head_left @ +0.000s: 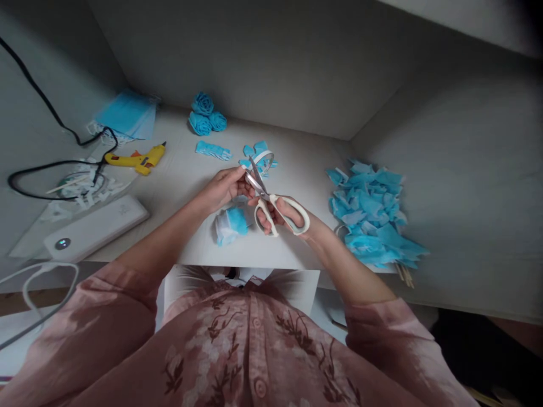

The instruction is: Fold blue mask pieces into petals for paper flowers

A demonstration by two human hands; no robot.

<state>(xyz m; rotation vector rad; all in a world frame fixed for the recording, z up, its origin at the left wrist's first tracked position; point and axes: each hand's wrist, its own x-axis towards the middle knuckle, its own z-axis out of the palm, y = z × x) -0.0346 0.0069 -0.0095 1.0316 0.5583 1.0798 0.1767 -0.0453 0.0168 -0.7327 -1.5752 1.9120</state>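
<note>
My right hand (283,219) has its fingers through the white handles of a pair of scissors (271,200), whose metal blades point up and away. My left hand (224,186) pinches a thin white strip (263,156) that loops up beside the blade tips. Just below my hands a crumpled blue and white face mask piece (231,225) lies on the white table (182,175). Small blue scraps (254,152) lie just beyond the blades.
Three blue fabric roses (206,114) sit at the back. A yellow glue gun (138,160) with black cable lies left, near a stack of blue masks (125,115) and a white power bank (95,228). A heap of blue cut pieces (373,212) lies right, with wooden sticks (405,274) under it.
</note>
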